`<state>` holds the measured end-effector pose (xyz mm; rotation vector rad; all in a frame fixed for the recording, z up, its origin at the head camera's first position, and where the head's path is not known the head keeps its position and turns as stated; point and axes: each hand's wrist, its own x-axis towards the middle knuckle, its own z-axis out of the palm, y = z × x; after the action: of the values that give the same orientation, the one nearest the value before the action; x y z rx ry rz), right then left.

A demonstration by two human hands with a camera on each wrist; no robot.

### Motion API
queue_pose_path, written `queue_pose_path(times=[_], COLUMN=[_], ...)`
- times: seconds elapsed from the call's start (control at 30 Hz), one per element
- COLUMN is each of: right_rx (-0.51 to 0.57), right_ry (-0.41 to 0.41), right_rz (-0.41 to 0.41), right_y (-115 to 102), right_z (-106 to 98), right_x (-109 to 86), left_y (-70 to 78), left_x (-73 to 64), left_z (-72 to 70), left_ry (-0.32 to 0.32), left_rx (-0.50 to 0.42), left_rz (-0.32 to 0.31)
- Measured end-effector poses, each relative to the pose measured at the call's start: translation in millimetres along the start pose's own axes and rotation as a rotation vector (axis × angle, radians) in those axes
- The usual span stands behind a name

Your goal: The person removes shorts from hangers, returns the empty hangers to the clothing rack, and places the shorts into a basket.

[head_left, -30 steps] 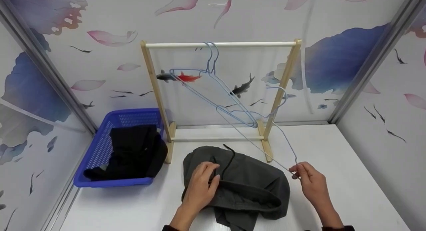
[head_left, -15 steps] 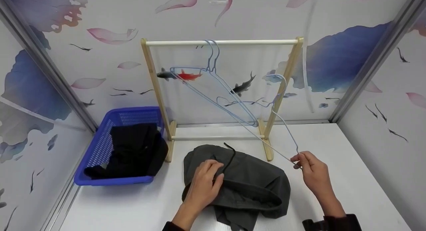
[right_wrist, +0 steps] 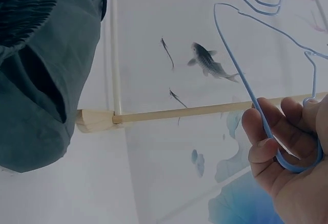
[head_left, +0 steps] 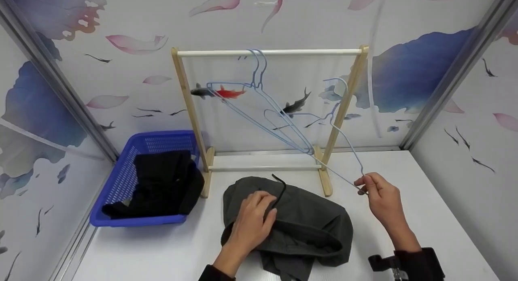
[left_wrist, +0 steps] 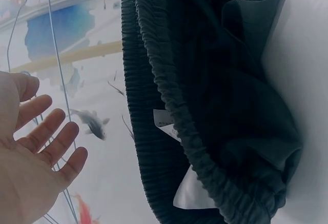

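Dark grey pants (head_left: 307, 208) lie folded on the white table. Their drawstring (head_left: 279, 194) trails over the fabric, and the left wrist view shows the gathered elastic waistband (left_wrist: 169, 96) with a white label inside. Over the left part of the pants is my left hand (head_left: 251, 222); in its wrist view the fingers (left_wrist: 51, 131) are spread loosely and hold nothing. To the right, my right hand (head_left: 380, 196) grips one lower corner of a blue wire hanger (head_left: 350, 144). The hanger is held up at a tilt, its hook in front of the rack's right post.
Behind the pants stands a wooden rack (head_left: 307, 52) with a white top bar. Two more blue hangers (head_left: 262, 70) hang from it. A blue basket (head_left: 137, 222) with black clothes (head_left: 162, 184) sits at the left. Patterned walls enclose the back and sides.
My right hand has risen with the hanger, lifting its hook higher against the rack. The left hand has slid slightly right and up over the pants.
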<state>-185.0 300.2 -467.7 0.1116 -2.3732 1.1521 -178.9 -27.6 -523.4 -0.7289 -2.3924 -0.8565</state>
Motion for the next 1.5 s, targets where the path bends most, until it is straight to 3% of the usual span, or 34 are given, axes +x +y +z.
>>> queue_pose_path(times=[0.33,0.57,1.2,1.5], right_rx=[-0.010,-0.033,-0.048,-0.055], right_ry=[0.012,0.026,0.055,0.017], right_rz=[-0.005,-0.030,-0.056,-0.058], right_y=[-7,-16,-34,-31], right_z=[-2,-3,-4,1], right_x=[21.0,33.8,57.2,59.0], left_y=[2.4,2.8,2.1,1.3], left_x=[3.7,2.9,2.3,0.6], left_z=[5.0,6.5,8.7,8.5], left_ry=[0.016,-0.026,-0.039,-0.033], left_rx=[-0.020,-0.026,-0.030,-0.032], left_rz=[0.026,-0.009,-0.007,0.000])
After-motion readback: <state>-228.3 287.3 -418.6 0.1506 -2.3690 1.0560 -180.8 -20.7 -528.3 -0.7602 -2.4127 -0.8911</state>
